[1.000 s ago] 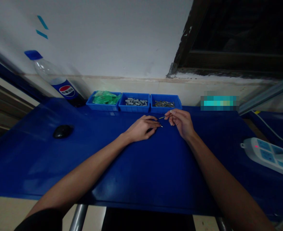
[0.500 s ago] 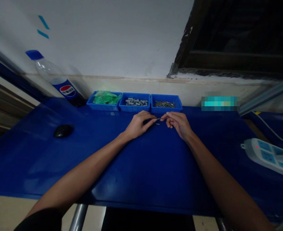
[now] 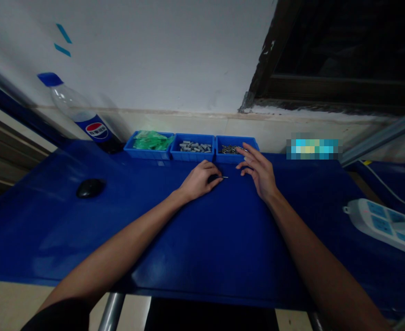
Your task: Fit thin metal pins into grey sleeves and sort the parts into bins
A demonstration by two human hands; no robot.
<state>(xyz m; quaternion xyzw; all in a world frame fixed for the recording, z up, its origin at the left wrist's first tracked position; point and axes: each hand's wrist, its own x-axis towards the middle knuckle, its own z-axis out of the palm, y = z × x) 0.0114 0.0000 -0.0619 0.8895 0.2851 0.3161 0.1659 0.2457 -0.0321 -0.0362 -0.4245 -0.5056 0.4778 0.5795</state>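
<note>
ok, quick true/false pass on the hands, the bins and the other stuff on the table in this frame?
1. The left hand pinches a small pin. True.
2. The right hand is closed on a pin. False: its fingers are spread and empty, at the right bin.
3. The middle bin holds green bags. False: it holds grey pieces; the green bags are in the left bin.
4. The bottle is left of the bins. True.
5. The mouse lies right of the right hand. False: it lies left of the left hand.
</note>
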